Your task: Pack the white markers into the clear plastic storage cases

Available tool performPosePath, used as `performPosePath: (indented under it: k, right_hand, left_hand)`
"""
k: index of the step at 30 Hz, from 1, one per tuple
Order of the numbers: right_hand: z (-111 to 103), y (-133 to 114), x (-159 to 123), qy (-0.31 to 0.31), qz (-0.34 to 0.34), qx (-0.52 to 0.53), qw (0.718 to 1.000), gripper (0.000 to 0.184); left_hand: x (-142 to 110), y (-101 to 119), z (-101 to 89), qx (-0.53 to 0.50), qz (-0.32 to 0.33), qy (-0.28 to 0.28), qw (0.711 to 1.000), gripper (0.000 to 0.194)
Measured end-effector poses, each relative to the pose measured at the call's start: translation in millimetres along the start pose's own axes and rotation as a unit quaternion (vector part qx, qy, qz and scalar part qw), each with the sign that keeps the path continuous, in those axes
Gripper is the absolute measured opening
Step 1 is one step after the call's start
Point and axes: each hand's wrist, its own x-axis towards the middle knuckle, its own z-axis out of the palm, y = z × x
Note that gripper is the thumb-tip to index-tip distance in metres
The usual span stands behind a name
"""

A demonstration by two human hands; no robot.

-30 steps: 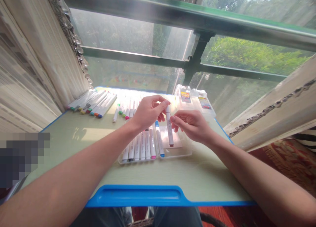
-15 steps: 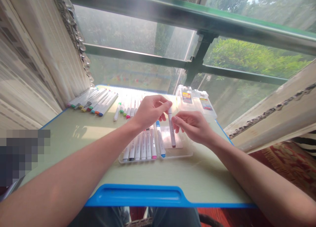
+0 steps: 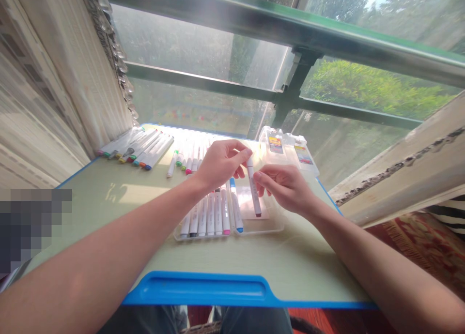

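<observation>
A white marker [image 3: 254,191] with a brown lower end slants above the right half of a clear plastic case [image 3: 272,226]. My left hand [image 3: 225,163] pinches its upper end between thumb and fingers. Against the marker's middle, from the right, press the curled fingers of my right hand [image 3: 285,186]. In the case's left half lie several white markers in a row, among them a pink-ended marker [image 3: 225,218]. A blue-capped marker [image 3: 237,208] lies just right of that row. My left hand and forearm hide part of the case.
More markers [image 3: 148,150] lie at the table's far left, and another group [image 3: 189,159] sits behind my left hand. Clear cases with labels [image 3: 286,150] stand at the back right by the window. A blue rim with a tray groove [image 3: 203,288] edges the table [image 3: 109,218] near me.
The marker's brown lower end has swung slightly to the right. Both hands keep nearly the same position; the view has shifted a little.
</observation>
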Motion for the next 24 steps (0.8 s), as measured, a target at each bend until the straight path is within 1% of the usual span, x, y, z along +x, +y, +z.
performPosePath:
  k: [7,12,15,17,21,24]
  right_hand:
    - [-0.7,-1.5,0.1,-0.008,-0.004,-0.013,1.000,0.037]
    - [-1.3,-1.6,-1.1,-0.011,-0.005,-0.019,1.000,0.036]
    - [-0.7,0.9,-1.7,-0.005,0.001,-0.024,1.000,0.030]
    - [0.6,3.4,-1.5,0.005,0.011,-0.008,1.000,0.024]
    - [3.4,7.6,-0.5,0.019,0.048,0.066,0.996,0.032]
    - [4.3,7.9,-0.3,0.024,0.066,0.082,0.994,0.032]
  left_hand:
    - [-0.4,-0.5,-1.2,0.010,0.007,-0.009,1.000,0.023]
    - [0.2,-1.3,-1.0,0.006,0.008,-0.010,1.000,0.023]
    - [-0.1,-0.3,-0.6,-0.021,-0.004,-0.017,1.000,0.023]
    - [-0.6,1.3,-0.4,-0.043,-0.019,-0.019,0.999,0.022]
    - [-1.1,4.7,-1.3,-0.072,-0.033,-0.015,0.997,0.021]
    - [0.1,5.8,-3.3,-0.096,-0.036,-0.011,0.995,0.020]
